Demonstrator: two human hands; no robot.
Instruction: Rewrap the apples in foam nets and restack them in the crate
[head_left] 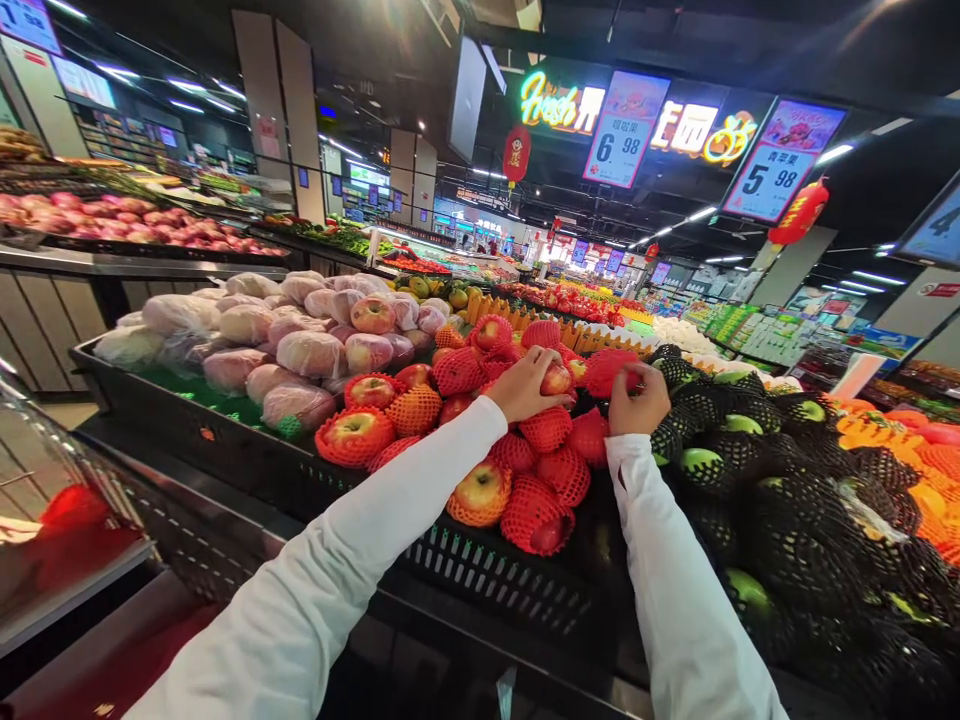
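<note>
My left hand (529,385) is closed round a red apple (556,379) above the heap of apples. Close to its right, my right hand (637,400) has its fingers curled together against a red foam net (606,372). The fingers seem to pinch this net, though its far side is partly hidden. Below both hands lie several apples in red foam nets (564,475), heaped in a black crate (495,575). One netted apple (481,490) shows its yellowish top near the crate's front edge.
Bagged pinkish fruit (300,350) fills the crate's left part. Green fruit in black nets (750,440) is piled close to my right forearm. A shopping cart (52,480) with a red bag stands at the left. Price signs (626,130) hang overhead.
</note>
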